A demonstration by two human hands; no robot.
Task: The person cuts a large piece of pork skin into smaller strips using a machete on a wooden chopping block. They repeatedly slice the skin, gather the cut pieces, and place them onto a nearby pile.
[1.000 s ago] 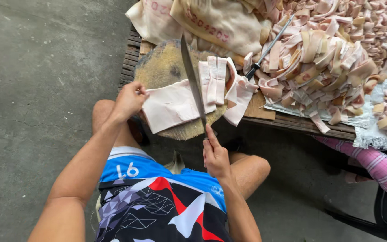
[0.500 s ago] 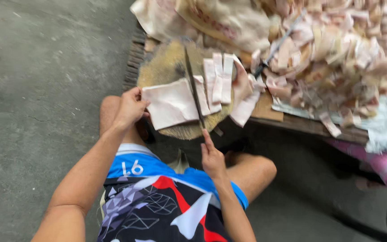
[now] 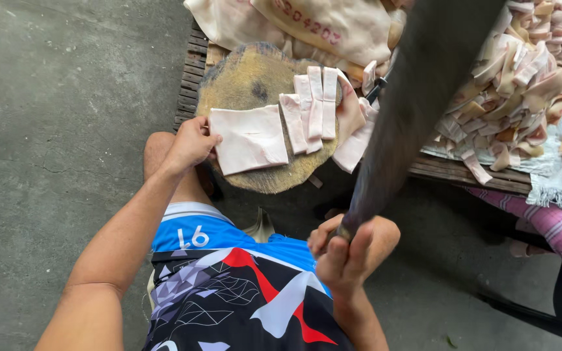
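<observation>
Pale slab of pork skin under a raised big knife

Pale, flat, square slab of pork skin [image 3: 250, 138] lay on the round, brown wooden chopping block [image 3: 242, 71] in the upper middle of the frame. The left hand [image 3: 192, 143] pressed on the slab's left edge, with its fingers bent onto it. Just to the right of the slab, on the same block, lay a few long pale cut strips [image 3: 313, 104], side by side and touching.

The right hand [image 3: 346, 250], in the lower middle of the frame, was closed tight around the handle of a long, dark, wide metal knife [image 3: 417, 97]. The blade rose up toward the upper right of the frame, high over the block and near the camera. It looked blurry.

At the upper right lay a big heap of pale cut pieces [image 3: 521, 84] on a low wooden slat table [image 3: 450, 170]. Cream cloth sacks [image 3: 333, 26] lay along the top. A pink striped sleeve [image 3: 554, 227] showed at the right edge. Grey concrete floor [image 3: 53, 130] filled the left side.
</observation>
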